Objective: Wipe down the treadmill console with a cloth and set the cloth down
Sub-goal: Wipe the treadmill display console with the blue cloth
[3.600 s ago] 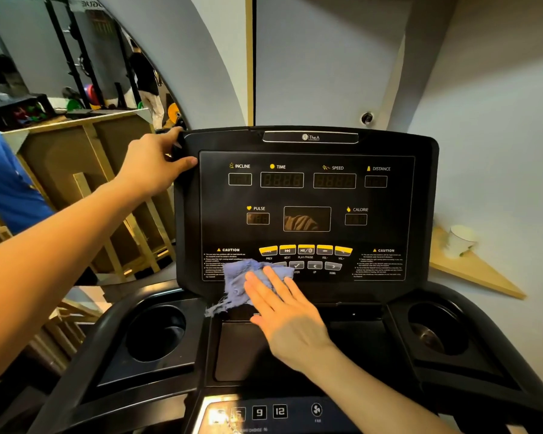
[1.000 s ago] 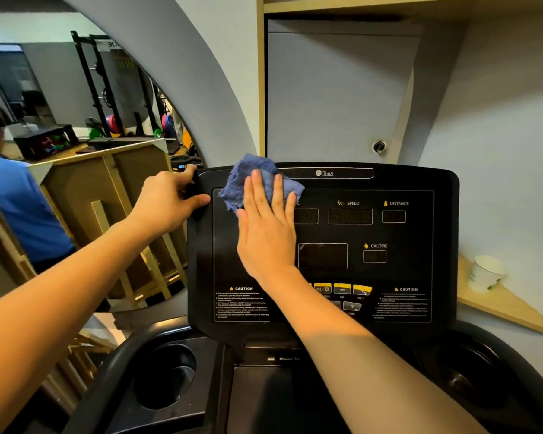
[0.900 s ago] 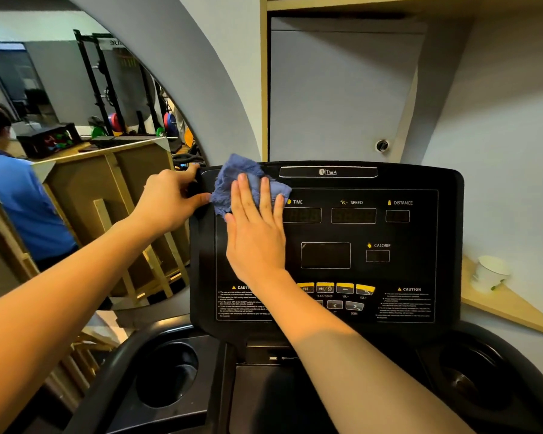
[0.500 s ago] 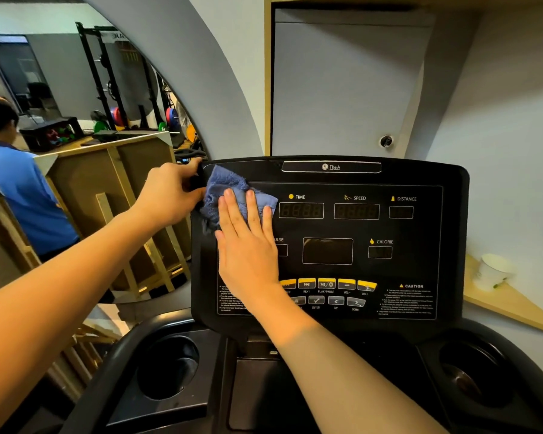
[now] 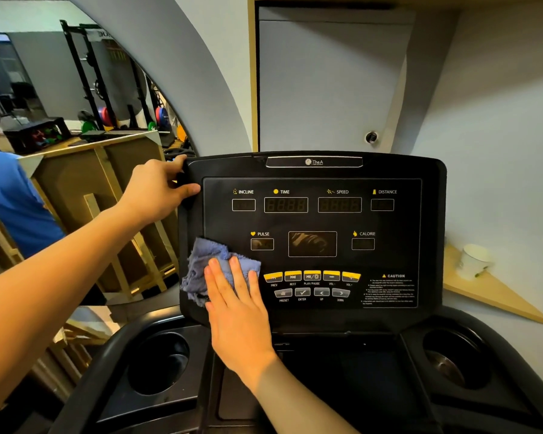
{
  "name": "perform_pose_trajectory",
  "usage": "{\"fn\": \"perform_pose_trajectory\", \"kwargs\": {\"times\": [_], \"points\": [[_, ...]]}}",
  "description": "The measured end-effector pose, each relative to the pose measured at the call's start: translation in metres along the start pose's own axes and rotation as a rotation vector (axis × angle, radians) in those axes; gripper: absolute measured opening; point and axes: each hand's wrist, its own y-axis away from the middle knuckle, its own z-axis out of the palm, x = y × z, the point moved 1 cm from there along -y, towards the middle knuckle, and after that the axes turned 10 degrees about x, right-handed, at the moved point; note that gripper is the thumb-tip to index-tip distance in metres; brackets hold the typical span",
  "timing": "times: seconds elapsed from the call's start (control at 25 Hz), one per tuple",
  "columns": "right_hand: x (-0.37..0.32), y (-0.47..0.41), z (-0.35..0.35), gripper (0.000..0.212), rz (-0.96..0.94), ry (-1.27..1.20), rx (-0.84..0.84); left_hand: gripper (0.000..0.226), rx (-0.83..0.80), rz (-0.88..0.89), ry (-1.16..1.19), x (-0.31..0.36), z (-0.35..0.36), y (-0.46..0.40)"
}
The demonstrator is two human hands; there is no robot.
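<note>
The black treadmill console (image 5: pixel 389 220) faces me, with dark displays and a row of yellow buttons (image 5: pixel 312 276). A crumpled blue cloth (image 5: pixel 206 261) lies against the console's lower left, over the left caution text. My right hand (image 5: pixel 237 311) presses flat on the cloth with fingers spread, covering its lower right part. My left hand (image 5: pixel 156 191) grips the console's upper left corner, thumb on the front face.
Round cup holders sit left (image 5: pixel 157 361) and right (image 5: pixel 455 355) below the console. A white paper cup (image 5: pixel 474 261) stands on a wooden corner shelf (image 5: pixel 496 292) at right. Wooden crates (image 5: pixel 107 195) and a person in blue (image 5: pixel 10 195) are at left.
My right hand has slid the cloth down the left side of the console, from the top left corner to the lower left. My left hand keeps its grip on the corner.
</note>
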Motion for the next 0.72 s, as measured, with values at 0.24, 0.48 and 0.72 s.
{"fn": "perform_pose_trajectory", "kwargs": {"times": [0.24, 0.48, 0.72], "points": [[-0.002, 0.022, 0.005, 0.066, -0.001, 0.044, -0.067, 0.072, -0.003, -0.018, 0.008, 0.001, -0.001, 0.001], [0.013, 0.026, 0.002, 0.060, -0.084, 0.074, -0.084, 0.068, 0.005, -0.016, 0.013, 0.003, -0.001, 0.003], [0.034, 0.037, -0.003, 0.060, -0.115, 0.105, -0.100, 0.070, 0.008, -0.027, 0.018, 0.007, -0.003, 0.006]]}}
